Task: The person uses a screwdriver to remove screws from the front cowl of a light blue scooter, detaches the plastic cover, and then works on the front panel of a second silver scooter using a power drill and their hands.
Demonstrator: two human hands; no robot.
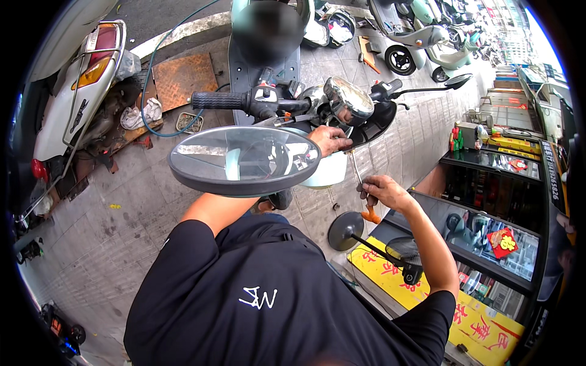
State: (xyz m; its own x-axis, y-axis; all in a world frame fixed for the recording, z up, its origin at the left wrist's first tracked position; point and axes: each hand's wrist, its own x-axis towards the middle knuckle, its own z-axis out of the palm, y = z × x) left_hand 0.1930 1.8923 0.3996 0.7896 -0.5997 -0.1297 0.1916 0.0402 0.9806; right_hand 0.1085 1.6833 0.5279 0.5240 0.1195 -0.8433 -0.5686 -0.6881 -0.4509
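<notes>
Black-shirted torso fills the bottom. Right hand [383, 192] clenches an orange-handled screwdriver [360, 183], shaft running up and slightly left to the scooter's headlight housing [349, 100], where left hand [329, 139] presses, fingers curled on its lower edge. Big round mirror [244, 160] hides the left wrist; the screwdriver tip is hard to make out.

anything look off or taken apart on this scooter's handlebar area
Yes: the round headlight sits tilted, seemingly pulled out from its black housing, not flush. The left hand reaches beneath it; the right hand holds an orange-handled screwdriver. Rags lie beside the neighbouring scooter.
</notes>
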